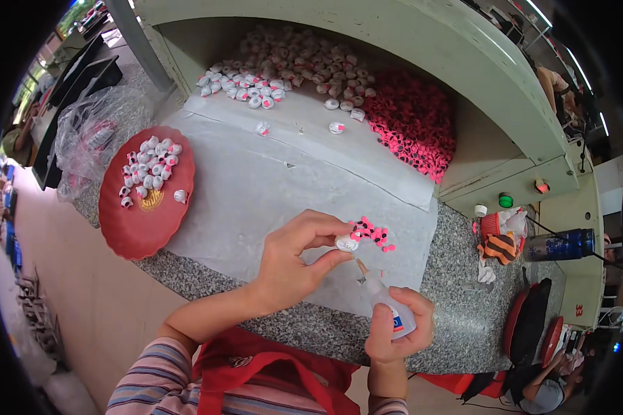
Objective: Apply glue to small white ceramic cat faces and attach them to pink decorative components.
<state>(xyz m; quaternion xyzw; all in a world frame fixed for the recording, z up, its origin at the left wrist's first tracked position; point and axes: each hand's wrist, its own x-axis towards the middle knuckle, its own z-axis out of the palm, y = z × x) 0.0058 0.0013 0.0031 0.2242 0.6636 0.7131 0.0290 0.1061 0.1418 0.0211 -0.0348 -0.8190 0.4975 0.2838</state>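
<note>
Between thumb and fingers, my left hand [294, 256] pinches a small white rounded piece [347, 243] above the papered bench. My right hand [405, 328] is wrapped round a translucent squeeze bottle [393, 311] with a blue label. Its thin nozzle [360, 265] tilts up toward the white piece, close beneath it; whether they touch I cannot tell. Just beyond my left fingertips lies a little heap of pink and black bits [372, 233]. To the left, a red scalloped plate [121, 225] carries several white pieces [149, 162] with dark and pink spots.
A shelf recess at the back holds a large pile of white pieces [284, 62] beside a mound of pink and black bits [412, 124]. White paper [228, 187] covers the speckled bench [457, 297]. A plastic bag [93, 149] lies far left; a blue can [561, 245] is at right.
</note>
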